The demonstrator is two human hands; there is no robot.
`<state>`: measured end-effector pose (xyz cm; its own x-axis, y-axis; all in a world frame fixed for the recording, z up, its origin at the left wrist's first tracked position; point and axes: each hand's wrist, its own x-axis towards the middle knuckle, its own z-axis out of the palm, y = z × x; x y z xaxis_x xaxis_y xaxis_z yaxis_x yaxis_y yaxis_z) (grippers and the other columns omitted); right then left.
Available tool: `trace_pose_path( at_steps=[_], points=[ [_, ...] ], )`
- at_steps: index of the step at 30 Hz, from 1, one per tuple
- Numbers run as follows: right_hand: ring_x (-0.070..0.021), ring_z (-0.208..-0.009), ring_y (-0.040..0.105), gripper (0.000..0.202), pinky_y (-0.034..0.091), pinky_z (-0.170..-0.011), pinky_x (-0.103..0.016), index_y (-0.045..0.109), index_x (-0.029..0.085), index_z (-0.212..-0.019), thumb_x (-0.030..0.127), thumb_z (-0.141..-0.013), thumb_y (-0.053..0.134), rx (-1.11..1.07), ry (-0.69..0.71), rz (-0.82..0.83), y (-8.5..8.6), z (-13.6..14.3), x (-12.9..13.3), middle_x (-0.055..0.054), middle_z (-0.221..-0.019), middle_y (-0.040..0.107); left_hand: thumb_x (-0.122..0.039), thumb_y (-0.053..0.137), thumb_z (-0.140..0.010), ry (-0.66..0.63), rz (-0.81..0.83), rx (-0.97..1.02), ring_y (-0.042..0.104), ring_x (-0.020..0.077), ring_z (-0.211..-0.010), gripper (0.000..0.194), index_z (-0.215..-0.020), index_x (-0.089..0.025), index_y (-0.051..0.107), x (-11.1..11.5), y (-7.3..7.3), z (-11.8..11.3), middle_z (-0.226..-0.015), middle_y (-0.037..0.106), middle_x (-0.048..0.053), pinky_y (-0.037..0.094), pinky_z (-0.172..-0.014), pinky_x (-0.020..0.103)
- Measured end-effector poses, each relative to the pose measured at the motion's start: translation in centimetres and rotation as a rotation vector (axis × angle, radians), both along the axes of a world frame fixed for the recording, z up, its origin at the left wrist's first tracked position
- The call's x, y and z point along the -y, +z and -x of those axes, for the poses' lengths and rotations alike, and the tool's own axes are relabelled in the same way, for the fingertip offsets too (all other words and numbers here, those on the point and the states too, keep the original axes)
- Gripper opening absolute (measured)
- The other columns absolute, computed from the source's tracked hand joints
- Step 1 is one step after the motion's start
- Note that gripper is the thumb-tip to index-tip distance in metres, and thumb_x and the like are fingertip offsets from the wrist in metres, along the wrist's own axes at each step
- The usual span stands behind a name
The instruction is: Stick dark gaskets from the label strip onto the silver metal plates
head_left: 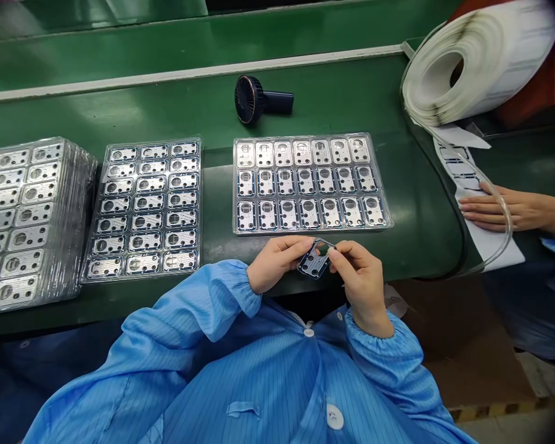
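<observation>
Between my two hands, in front of my chest, is a small silver metal plate (313, 264) with dark edges, a large round opening and several dark holes. My left hand (280, 262) pinches its upper left corner between thumb and finger. The fingers of my right hand (359, 277) are closed at its upper right edge, by the opening; whether they hold anything besides the plate cannot be made out. Just beyond my hands lies a clear plastic tray (314, 233) with rows of similar plates in its pockets.
To the left are a second filled tray (141, 279) and a tall stack of trays (76, 228). A small black fan (263, 100) lies behind the trays. At right, a big roll of white labels (472, 61) feeds a strip under another person's hand (513, 209); a clear tube (507, 225) loops there.
</observation>
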<state>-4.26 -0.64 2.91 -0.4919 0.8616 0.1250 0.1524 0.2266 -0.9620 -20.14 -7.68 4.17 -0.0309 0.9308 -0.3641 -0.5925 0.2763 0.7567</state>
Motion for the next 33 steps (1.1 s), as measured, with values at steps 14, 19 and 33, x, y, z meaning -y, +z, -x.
trace_pose_path(
  at_steps=[14, 19, 33],
  points=[
    [-0.0259, -0.101, 0.061, 0.019, 0.053, -0.086, -0.042, 0.068, 0.024, -0.104, 0.015, -0.087, 0.067, 0.199, -0.121, -0.944, 0.3, 1.3, -0.5, -0.010, -0.110, 0.060, -0.033, 0.065, -0.085, -0.062, -0.038, -0.483, 0.053, 0.0048, -0.051, 0.032, -0.107, -0.012, 0.073, 0.1, -0.4, -0.2, -0.088, 0.072, 0.005, 0.048, -0.052, 0.018],
    [-0.0249, -0.097, 0.063, 0.008, 0.053, -0.084, -0.041, 0.067, 0.023, -0.092, 0.016, -0.088, 0.065, 0.171, -0.125, -0.928, 0.3, 1.4, -0.6, -0.009, -0.105, 0.061, -0.029, 0.061, -0.087, -0.083, -0.045, -0.510, 0.052, 0.0050, -0.051, 0.030, -0.109, -0.013, 0.072, 0.2, -0.6, -0.4, -0.081, 0.071, 0.003, 0.047, -0.052, 0.018],
    [-0.0240, -0.092, 0.065, 0.007, 0.053, -0.084, -0.043, 0.065, 0.022, -0.084, 0.021, -0.089, 0.060, 0.116, -0.077, -0.658, 0.5, 1.3, -0.7, -0.008, -0.094, 0.066, -0.028, 0.061, -0.085, -0.009, -0.094, -0.583, 0.067, 0.0155, -0.078, 0.030, -0.109, -0.014, 0.073, 0.3, -1.2, -0.8, -0.091, 0.075, 0.006, 0.055, -0.072, 0.026]
  ],
)
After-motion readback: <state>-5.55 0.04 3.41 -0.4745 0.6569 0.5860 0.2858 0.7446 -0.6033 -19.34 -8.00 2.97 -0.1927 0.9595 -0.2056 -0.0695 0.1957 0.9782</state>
